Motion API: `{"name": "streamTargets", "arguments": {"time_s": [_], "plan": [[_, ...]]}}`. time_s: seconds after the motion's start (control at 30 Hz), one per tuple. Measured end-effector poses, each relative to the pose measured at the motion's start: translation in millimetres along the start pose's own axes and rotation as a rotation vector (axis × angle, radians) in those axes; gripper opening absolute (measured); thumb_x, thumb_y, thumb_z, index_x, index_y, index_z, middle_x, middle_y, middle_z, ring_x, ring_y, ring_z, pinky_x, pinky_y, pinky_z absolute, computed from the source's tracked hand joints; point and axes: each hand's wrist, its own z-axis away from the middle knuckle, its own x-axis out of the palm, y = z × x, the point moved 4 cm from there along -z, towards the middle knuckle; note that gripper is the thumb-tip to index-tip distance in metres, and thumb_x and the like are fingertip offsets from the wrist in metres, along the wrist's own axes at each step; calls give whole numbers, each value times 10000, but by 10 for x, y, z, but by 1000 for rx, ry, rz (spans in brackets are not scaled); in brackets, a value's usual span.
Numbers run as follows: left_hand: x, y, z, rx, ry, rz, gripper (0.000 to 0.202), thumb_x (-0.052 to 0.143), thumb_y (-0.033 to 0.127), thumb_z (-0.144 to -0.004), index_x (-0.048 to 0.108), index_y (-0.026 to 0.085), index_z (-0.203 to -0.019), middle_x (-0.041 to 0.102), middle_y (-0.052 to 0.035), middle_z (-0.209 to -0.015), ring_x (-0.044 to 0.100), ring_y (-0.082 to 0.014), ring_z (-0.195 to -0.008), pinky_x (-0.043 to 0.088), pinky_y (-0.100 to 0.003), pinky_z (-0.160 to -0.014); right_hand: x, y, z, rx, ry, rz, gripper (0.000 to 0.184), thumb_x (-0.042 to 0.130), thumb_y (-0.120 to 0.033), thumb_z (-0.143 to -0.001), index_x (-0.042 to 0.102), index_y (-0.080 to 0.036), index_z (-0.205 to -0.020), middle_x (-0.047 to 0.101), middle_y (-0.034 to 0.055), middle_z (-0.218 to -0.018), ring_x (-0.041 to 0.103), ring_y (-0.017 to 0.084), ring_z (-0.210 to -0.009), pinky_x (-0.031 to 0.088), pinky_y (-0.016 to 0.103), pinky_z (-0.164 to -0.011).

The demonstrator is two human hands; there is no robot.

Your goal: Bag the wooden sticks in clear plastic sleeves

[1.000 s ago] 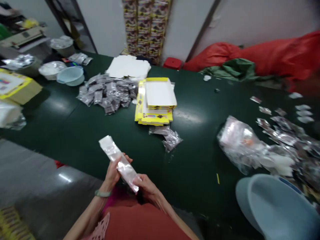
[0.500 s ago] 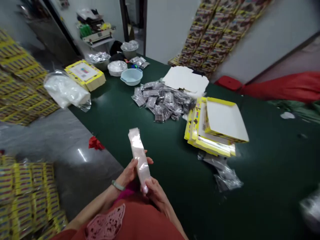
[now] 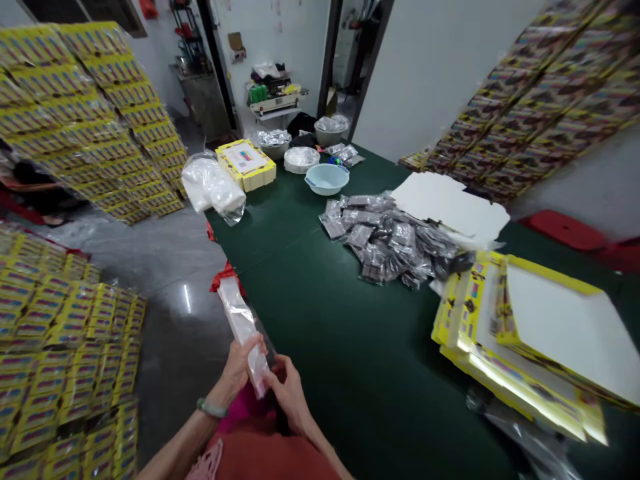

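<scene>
A long, narrow stack of clear plastic bags [image 3: 239, 312] slants up and left from my body, over the edge of the green table. My left hand [image 3: 241, 365] is closed around the stack near its lower half, a pale bangle on that wrist. At the bottom end, my right hand [image 3: 287, 387] pinches the bags between thumb and fingers. Behind the stack's far end, a red cloth or bag [image 3: 226, 273] hangs at the table edge. Farther along the table lies a heap of small clear packets with grey-brown contents [image 3: 390, 240].
Yellow display boxes [image 3: 475, 320] with white insides are stacked at the right. White cardboard sheets [image 3: 445, 203] lie behind the heap. A light-blue basin [image 3: 327, 180] and a bagged white bundle [image 3: 213, 187] stand farther back. Wrapped yellow cartons [image 3: 65, 360] fill the floor at left.
The view has turned left, so the table's things appear farther right. Both hands keep hold of the plastic bags, and my left hand's grip has shifted over the front of the stack.
</scene>
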Motion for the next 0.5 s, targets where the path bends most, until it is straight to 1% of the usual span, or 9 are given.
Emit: {"name": "streamTargets", "arguments": {"time_s": [0.03,0.07,0.13,0.17,0.23,0.3,0.33,0.43,0.5], "plan": [[-89,63,-52,0,27,21,801,879,343,-519,540,127,-1212,591,60,-609,526,-78,-481,457,-219,-515,62,-74,-44,-62,65,97,414,738,-364,-676,587,-196,-1022,619,23,-843,570,162,-777,462,297,-737],[-178,136,-111,3,46,47,772,881,334,-511,553,128,-1179,585,65,-598,524,-76,-473,456,-218,-513,162,-160,-91,-118,98,187,375,720,-314,-681,600,-201,-1018,625,40,-906,572,180,-847,456,313,-797],[-381,326,-252,16,75,93,704,886,337,-493,579,135,-1094,574,71,-581,525,-77,-465,443,-214,-497,493,-333,-207,-198,53,345,333,703,-246,-670,620,-210,-991,622,54,-983,563,201,-928,433,331,-863],[-503,442,-330,18,88,106,660,888,353,-486,591,138,-1035,573,69,-577,531,-80,-467,435,-213,-488,713,-410,-276,-221,9,418,348,719,-231,-646,625,-213,-980,619,55,-995,560,209,-941,425,335,-869],[-806,716,-497,8,130,103,588,895,399,-461,593,139,-894,582,58,-577,545,-89,-473,429,-214,-477,1228,-521,-435,-232,-82,531,410,758,-231,-602,624,-210,-989,618,58,-1015,561,217,-937,418,338,-853],[-1173,1040,-663,-4,180,67,577,903,434,-425,574,137,-794,602,41,-583,556,-96,-474,439,-221,-474,1779,-576,-619,-197,-141,596,431,763,-249,-604,616,-202,-1006,621,60,-1017,567,213,-910,416,331,-818],[-1366,1215,-741,-1,203,50,589,906,449,-410,566,135,-774,611,35,-585,559,-98,-474,449,-225,-478,2049,-591,-715,-177,-161,614,419,755,-253,-615,614,-199,-1006,625,58,-1012,569,207,-897,413,325,-804],[-1896,1726,-950,50,253,35,656,909,482,-385,568,134,-823,631,28,-597,572,-104,-487,476,-228,-492,2762,-624,-989,-149,-229,617,382,742,-243,-624,615,-191,-980,632,42,-965,564,183,-851,402,297,-763],[-2153,2000,-1072,95,262,60,706,909,484,-387,565,145,-901,638,37,-610,585,-108,-505,490,-228,-505,3114,-655,-1149,-151,-274,594,371,740,-231,-614,611,-186,-959,628,24,-924,548,161,-801,392,276,-723]]}}
